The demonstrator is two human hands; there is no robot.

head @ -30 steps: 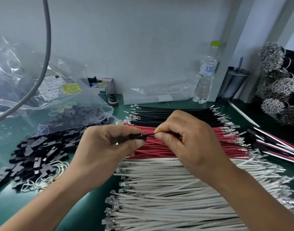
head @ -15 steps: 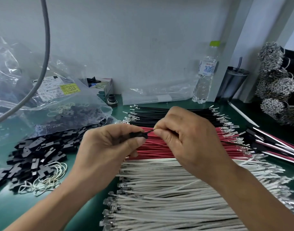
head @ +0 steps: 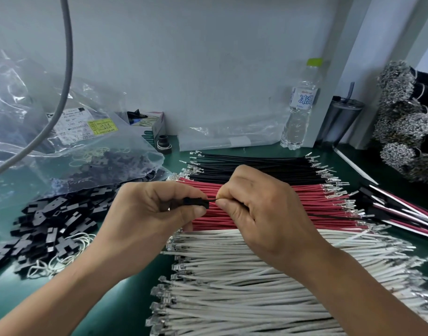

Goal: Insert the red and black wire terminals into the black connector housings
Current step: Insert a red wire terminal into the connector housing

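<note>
One black wire (head: 214, 199) is going into the connector housing (head: 196, 203) pinched in the left hand (head: 157, 214); the right hand (head: 259, 209) pinches the wire. Many red wires (head: 305, 204) and housings (head: 50, 229) wait on the counter (head: 125, 301).

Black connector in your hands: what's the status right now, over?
Left hand grips black connector housing. Right hand pinches black wire at the housing's mouth. Seating can't be told. Nothing in the way.
</note>
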